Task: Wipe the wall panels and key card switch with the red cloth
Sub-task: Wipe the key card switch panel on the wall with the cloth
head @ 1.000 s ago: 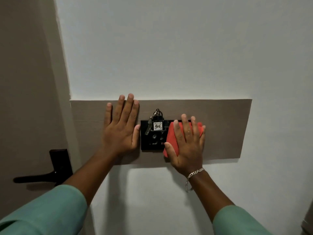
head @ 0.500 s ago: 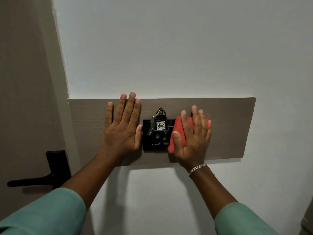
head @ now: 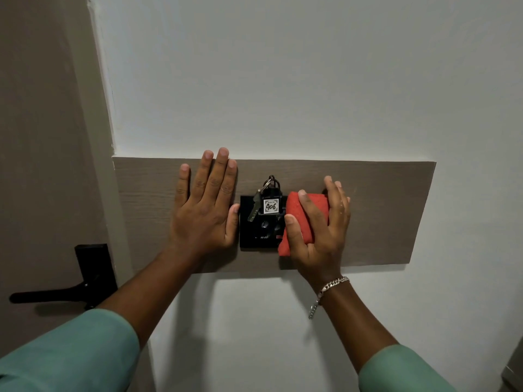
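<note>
A brown wood-grain wall panel (head: 382, 210) runs across the white wall. At its middle sits the black key card switch (head: 254, 233), with a key and a tag marked 406 (head: 270, 206) hanging in its slot. My right hand (head: 319, 230) grips the folded red cloth (head: 311, 210) and presses it against the switch's right edge and the panel beside it. My left hand (head: 205, 206) lies flat on the panel just left of the switch, fingers spread upward, thumb touching the switch's edge.
A brown door with a black lever handle (head: 65, 290) stands at the left, beside the door frame. White wall (head: 283, 80) lies above and below the panel. A grey object's corner (head: 513, 372) shows at the bottom right.
My right hand has curled its fingers around the red cloth and shifted slightly up and right along the switch's edge. The left hand has stayed flat in place.
</note>
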